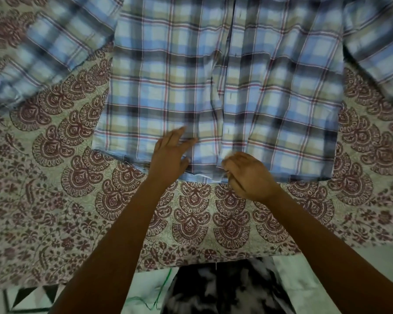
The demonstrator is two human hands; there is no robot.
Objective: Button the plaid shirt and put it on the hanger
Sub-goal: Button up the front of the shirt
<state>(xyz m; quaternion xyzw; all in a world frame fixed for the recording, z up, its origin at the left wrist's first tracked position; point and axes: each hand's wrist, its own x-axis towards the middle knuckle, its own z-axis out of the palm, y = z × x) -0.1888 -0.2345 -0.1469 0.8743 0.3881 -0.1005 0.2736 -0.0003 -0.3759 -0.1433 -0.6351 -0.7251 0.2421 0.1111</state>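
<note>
While pinching the placket hem of the plaid shirt with curled right hand, steadying it with spread-fingered left hand; seemingly buttoning near the bottom, not yet hanging.

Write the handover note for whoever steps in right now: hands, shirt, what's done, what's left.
Left hand: fingers straight, resting on the lower front of the plaid shirt.
Right hand: fingers curled, pinching the hem at the foot of the front opening.
The shirt lies flat, front up, on the patterned bedspread, hem nearest the person, sleeves spread.
Done: cannot tell, as blur hides the buttons; the opening gapes midway up.
Left: finish buttoning, then hang it. No hanger is in view.
</note>
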